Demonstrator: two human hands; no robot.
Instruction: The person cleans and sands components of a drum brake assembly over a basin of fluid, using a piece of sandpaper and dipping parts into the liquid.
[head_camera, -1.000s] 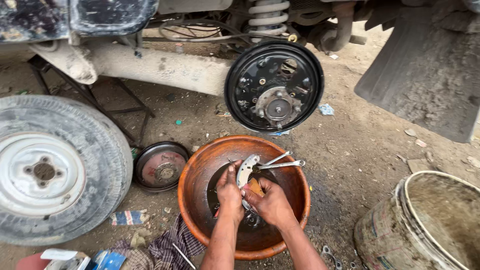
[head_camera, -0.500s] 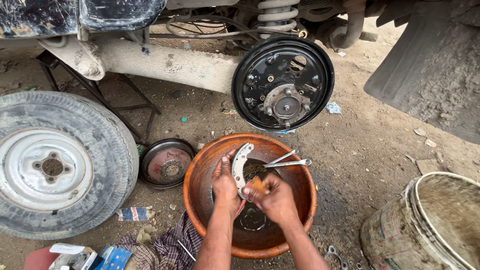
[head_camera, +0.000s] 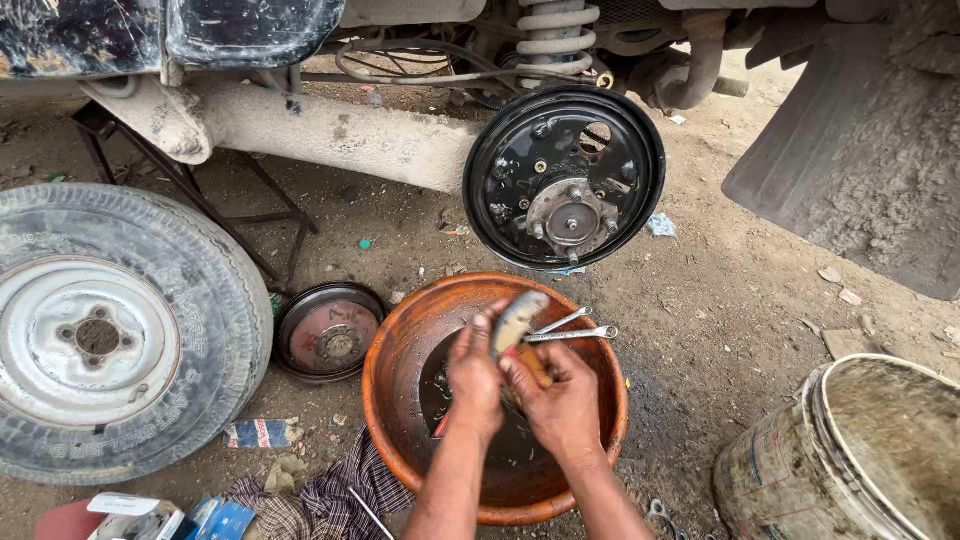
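**A:** Head view: what occupies the centre?

**B:** An orange basin (head_camera: 400, 400) on the dirt ground, with dark liquid pooled in its bottom. Above it, the left hand (head_camera: 473, 377) grips a curved brake shoe (head_camera: 517, 320), held upright over the basin. The right hand (head_camera: 562, 405) is clenched around a small orange-handled tool (head_camera: 535, 365), pressed against the shoe.

**A:** And around the basin?

**B:** Two wrenches (head_camera: 572, 330) rest on the far rim. Beyond stands the bare backing plate and hub (head_camera: 565, 178) on the axle. A brake drum (head_camera: 330, 332) lies just left of the basin, beside the removed wheel (head_camera: 110, 330). A dirty bucket (head_camera: 850, 460) stands at right; a checked cloth (head_camera: 320, 495) lies near the left forearm.
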